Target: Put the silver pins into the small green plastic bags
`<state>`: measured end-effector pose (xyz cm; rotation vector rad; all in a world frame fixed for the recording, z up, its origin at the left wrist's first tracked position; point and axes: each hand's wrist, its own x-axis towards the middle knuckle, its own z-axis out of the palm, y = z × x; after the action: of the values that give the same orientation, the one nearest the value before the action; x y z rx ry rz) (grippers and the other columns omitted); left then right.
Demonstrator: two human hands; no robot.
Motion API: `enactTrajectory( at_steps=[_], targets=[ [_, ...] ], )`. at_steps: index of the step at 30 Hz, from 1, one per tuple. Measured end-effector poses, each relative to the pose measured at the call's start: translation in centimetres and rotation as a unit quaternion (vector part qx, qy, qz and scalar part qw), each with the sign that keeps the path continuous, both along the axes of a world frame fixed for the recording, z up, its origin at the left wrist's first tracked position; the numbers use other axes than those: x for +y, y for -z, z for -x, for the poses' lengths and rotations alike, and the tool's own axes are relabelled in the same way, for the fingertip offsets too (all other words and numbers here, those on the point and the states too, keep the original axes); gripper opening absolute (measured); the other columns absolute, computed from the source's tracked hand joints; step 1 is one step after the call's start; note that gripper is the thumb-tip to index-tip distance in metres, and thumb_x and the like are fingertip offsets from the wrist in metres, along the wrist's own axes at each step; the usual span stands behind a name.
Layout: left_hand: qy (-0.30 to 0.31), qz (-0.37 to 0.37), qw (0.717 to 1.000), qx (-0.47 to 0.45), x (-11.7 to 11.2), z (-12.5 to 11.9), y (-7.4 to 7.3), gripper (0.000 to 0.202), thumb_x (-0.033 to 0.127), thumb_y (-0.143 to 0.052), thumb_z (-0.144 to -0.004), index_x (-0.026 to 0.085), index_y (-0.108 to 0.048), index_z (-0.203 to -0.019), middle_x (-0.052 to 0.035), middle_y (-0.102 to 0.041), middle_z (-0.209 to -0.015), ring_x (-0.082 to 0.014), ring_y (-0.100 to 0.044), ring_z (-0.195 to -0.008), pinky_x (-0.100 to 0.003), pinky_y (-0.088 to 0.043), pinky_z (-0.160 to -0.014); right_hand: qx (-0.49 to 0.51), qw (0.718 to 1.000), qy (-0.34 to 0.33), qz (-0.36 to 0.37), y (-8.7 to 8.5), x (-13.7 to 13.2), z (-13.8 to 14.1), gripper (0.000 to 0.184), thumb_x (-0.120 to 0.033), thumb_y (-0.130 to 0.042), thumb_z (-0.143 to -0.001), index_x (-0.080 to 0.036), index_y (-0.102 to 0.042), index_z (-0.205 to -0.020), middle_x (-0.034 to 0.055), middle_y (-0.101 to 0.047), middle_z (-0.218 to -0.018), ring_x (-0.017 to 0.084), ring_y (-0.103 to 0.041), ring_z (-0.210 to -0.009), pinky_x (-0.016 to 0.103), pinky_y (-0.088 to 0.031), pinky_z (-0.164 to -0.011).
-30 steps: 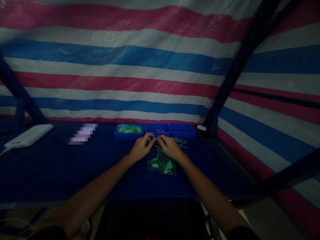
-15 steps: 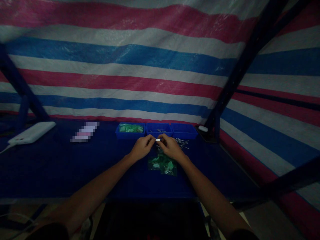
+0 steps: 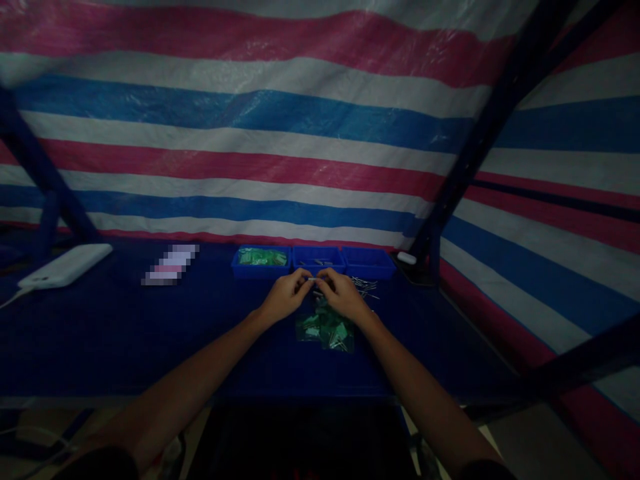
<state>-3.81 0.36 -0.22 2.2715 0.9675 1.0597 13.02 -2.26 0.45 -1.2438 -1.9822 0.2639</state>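
Observation:
My left hand and my right hand meet fingertip to fingertip over the dark blue table. Both pinch a small pale part between them; it is too small to name. Just below the hands lies a heap of small green bags. Behind them stand three blue trays in a row: the left tray holds green bags, the middle tray a few small metal parts, the right tray looks dark inside. Loose metal pins lie to the right of my right hand.
A white flat device with a cable lies at the far left of the table. A pale blurred packet sits left of the trays. A small white object rests by the dark blue frame post. Striped tarpaulin forms the back wall.
The hands stay together over the green bags; the fingertips have shifted only slightly around the small pale part. The view has moved a little.

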Motion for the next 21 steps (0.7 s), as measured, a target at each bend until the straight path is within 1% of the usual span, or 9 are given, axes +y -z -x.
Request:
enactTrajectory(
  at_steps=[2, 4, 7, 9, 11, 12, 14, 17, 21],
  targets=[
    [-0.009, -0.003, 1.0, 0.006, -0.07, 0.0, -0.11, 0.022, 0.033, -0.042, -0.085, 0.015, -0.054, -0.09, 0.0043, -0.049, -0.057, -0.0085, -0.046, -0.05, -0.019, -0.033, -0.049, 0.01, 1.0, -0.006, 0.009, 0.08, -0.02, -0.03, 0.024, -0.034, -0.049, -0.082, -0.019, -0.052, -0.1, -0.0037, -0.052, -0.061, 0.011, -0.049, -0.054, 0.021, -0.034, -0.054],
    [-0.015, -0.003, 1.0, 0.01, -0.12, 0.0, -0.16, 0.023, 0.034, -0.041, -0.085, 0.015, -0.054, -0.088, 0.0036, -0.051, -0.058, -0.009, -0.047, -0.051, -0.019, -0.033, -0.05, 0.01, 1.0, -0.014, 0.006, 0.11, -0.05, -0.06, 0.028, -0.031, -0.054, -0.078, -0.019, -0.05, -0.103, -0.0044, -0.051, -0.061, 0.011, -0.049, -0.054, 0.021, -0.034, -0.054],
    [-0.015, -0.006, 1.0, 0.015, -0.16, 0.04, -0.23, 0.027, 0.034, -0.037, -0.087, 0.015, -0.054, -0.079, 0.0029, -0.052, -0.059, -0.0093, -0.047, -0.052, -0.02, -0.033, -0.051, -0.004, 1.0, -0.02, -0.009, 0.03, -0.11, -0.06, 0.021, -0.027, -0.054, -0.078, -0.019, -0.054, -0.097, -0.0035, -0.052, -0.062, 0.011, -0.049, -0.056, 0.022, -0.036, -0.056],
    [-0.012, -0.012, 1.0, 0.021, -0.18, 0.1, -0.32, 0.031, 0.035, -0.035, -0.088, 0.015, -0.052, -0.071, 0.0028, -0.05, -0.057, -0.0094, -0.046, -0.052, -0.02, -0.032, -0.051, -0.014, 0.999, -0.023, -0.017, -0.07, -0.16, -0.02, 0.017, -0.027, -0.052, -0.079, -0.019, -0.056, -0.094, -0.0021, -0.054, -0.065, 0.011, -0.049, -0.059, 0.022, -0.036, -0.058],
    [-0.007, -0.015, 1.0, 0.023, -0.2, 0.15, -0.43, 0.033, 0.035, -0.033, -0.088, 0.015, -0.051, -0.068, 0.0029, -0.048, -0.056, -0.0093, -0.046, -0.052, -0.02, -0.033, -0.052, -0.017, 0.999, -0.025, -0.024, -0.16, -0.19, 0.06, 0.016, -0.028, -0.05, -0.081, -0.019, -0.057, -0.092, -0.0008, -0.055, -0.068, 0.011, -0.05, -0.06, 0.022, -0.036, -0.059],
    [-0.006, -0.015, 1.0, 0.02, -0.21, 0.17, -0.46, 0.032, 0.035, -0.034, -0.088, 0.016, -0.052, -0.071, 0.0031, -0.048, -0.057, -0.0092, -0.045, -0.052, -0.02, -0.033, -0.052, -0.016, 0.999, -0.023, -0.028, -0.21, -0.2, 0.1, 0.017, -0.029, -0.048, -0.082, -0.018, -0.057, -0.091, -0.0003, -0.056, -0.068, 0.011, -0.05, -0.061, 0.022, -0.036, -0.059],
    [-0.004, -0.008, 1.0, 0.005, -0.23, 0.15, -0.45, 0.026, 0.035, -0.036, -0.087, 0.016, -0.054, -0.084, 0.0037, -0.049, -0.058, -0.0092, -0.046, -0.052, -0.02, -0.034, -0.051, -0.01, 0.999, -0.011, -0.039, -0.31, -0.2, 0.18, 0.018, -0.031, -0.045, -0.084, -0.018, -0.058, -0.087, 0.0002, -0.056, -0.068, 0.011, -0.05, -0.06, 0.022, -0.035, -0.058],
    [0.006, 0.003, 1.0, -0.026, -0.17, 0.05, -0.2, 0.027, 0.035, -0.043, -0.085, 0.016, -0.049, -0.103, 0.0047, -0.048, -0.061, -0.009, -0.047, -0.052, -0.019, -0.035, -0.051, -0.006, 0.999, 0.005, -0.048, -0.45, -0.2, 0.23, 0.022, -0.031, -0.04, -0.087, -0.017, -0.056, -0.078, -0.0001, -0.055, -0.065, 0.011, -0.049, -0.06, 0.021, -0.033, -0.057],
    [0.029, 0.007, 0.999, -0.037, 0.09, -0.06, 0.29, 0.029, 0.032, -0.045, -0.084, 0.018, -0.046, -0.109, 0.0053, -0.047, -0.062, -0.0079, -0.047, -0.051, -0.018, -0.036, -0.05, -0.019, 0.999, 0.0, -0.044, -0.56, -0.23, 0.19, 0.027, -0.029, -0.037, -0.088, -0.017, -0.053, -0.069, -0.0004, -0.053, -0.063, 0.011, -0.049, -0.059, 0.021, -0.032, -0.057]
  ],
)
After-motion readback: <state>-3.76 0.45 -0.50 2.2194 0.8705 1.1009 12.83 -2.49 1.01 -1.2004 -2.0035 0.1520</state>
